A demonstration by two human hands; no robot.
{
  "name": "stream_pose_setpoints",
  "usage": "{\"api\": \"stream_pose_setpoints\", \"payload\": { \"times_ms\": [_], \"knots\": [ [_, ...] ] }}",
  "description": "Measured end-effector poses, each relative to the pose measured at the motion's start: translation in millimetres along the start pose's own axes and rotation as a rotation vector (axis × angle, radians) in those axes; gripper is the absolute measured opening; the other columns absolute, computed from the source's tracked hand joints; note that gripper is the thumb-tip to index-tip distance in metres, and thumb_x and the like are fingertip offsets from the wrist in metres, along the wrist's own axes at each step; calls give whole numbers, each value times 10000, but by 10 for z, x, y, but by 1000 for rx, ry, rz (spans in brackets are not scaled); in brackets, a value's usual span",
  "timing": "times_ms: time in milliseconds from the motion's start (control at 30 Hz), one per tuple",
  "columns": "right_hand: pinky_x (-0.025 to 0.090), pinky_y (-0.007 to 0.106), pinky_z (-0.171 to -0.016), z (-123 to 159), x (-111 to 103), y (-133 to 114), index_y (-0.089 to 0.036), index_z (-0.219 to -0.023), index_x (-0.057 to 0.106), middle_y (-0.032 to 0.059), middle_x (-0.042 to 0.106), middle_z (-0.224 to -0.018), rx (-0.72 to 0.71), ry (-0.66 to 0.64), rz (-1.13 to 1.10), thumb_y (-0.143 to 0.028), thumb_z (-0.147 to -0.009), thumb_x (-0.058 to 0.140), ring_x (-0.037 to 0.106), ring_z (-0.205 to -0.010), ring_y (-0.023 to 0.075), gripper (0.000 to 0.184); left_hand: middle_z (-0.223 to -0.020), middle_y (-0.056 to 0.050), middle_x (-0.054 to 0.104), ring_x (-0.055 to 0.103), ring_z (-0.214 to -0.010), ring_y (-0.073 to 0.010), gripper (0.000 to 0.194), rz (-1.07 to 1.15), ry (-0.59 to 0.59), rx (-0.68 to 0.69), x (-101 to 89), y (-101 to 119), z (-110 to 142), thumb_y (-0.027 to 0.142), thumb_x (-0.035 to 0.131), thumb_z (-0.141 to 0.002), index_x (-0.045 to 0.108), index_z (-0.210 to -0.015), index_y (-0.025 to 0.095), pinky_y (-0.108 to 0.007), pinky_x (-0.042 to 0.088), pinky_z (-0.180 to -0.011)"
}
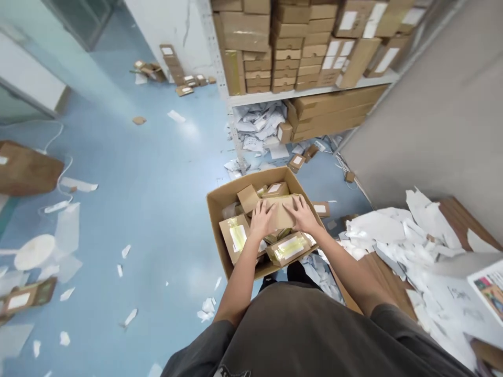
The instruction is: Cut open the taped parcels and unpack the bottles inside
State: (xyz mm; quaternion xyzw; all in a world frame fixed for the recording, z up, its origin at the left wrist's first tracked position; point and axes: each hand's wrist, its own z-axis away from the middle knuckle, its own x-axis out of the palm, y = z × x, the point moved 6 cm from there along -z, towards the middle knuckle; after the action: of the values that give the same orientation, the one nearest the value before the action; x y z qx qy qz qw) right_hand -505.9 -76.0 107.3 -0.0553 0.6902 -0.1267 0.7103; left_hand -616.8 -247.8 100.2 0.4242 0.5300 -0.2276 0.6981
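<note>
A large open carton (214, 222) stands in front of my legs, filled with several small cardboard boxes. My left hand (262, 220) and my right hand (302, 215) grip opposite ends of one plain brown cardboard box (282, 213) near the carton's middle. Fingers of both hands lie over its top edges. Beside my left hand is a box with yellow tape and a white label (234, 238). Closer to me, another taped box (288, 248) lies tilted. A brown box (248, 199) shows beyond my left hand. What lies beneath the held box is mostly hidden.
Ahead, a metal shelf (314, 94) carries stacked boxes, with crumpled paper (259, 123) below. To the right, a wooden table (387, 283) bears heaps of white paper (396, 235). Paper scraps and boxes litter the blue floor (157, 209). A brown carton (29, 167) sits at far left.
</note>
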Motion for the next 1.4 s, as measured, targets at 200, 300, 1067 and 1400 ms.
{"api": "stream_pose_setpoints", "payload": {
  "times_ms": [200,300,1067,1400],
  "knots": [
    [322,706,-1256,919,-248,149,-313,-1705,442,159,145,-1826,193,168,-38,-299,-626,1024,65,-1641,584,1226,-1795,-182,257,152,-1663,-499,1225,-25,-3,248,-70,751,-1,387,1003,-667,375,-1716,312,-637,341,-1269],
    [329,701,-1248,1601,-296,357,-296,-1699,455,177,174,-1812,330,249,-33,-302,-628,1006,78,-1634,587,1205,-1794,-191,255,147,-1663,-504,1239,-49,-52,418,65,1363,-62,388,1012,-651,379,-1712,303,-645,319,-1280],
    [276,661,-1251,6935,1788,812,-303,-1753,311,213,56,-1831,1477,175,-503,-370,-648,982,65,-1646,553,1294,-1847,-177,107,74,-1702,-442,1047,-282,-807,863,3485,5430,1592,318,840,-815,317,-1722,298,-615,277,-1313],
    [554,502,-1084,7008,1735,1053,-208,-1664,477,179,643,-1511,1397,877,-972,-637,-929,659,669,-1295,343,870,-1843,-198,100,111,-1702,-424,1153,-25,-645,951,3025,5326,1682,435,900,-788,282,-1743,243,-611,258,-1332]
  ]
}}
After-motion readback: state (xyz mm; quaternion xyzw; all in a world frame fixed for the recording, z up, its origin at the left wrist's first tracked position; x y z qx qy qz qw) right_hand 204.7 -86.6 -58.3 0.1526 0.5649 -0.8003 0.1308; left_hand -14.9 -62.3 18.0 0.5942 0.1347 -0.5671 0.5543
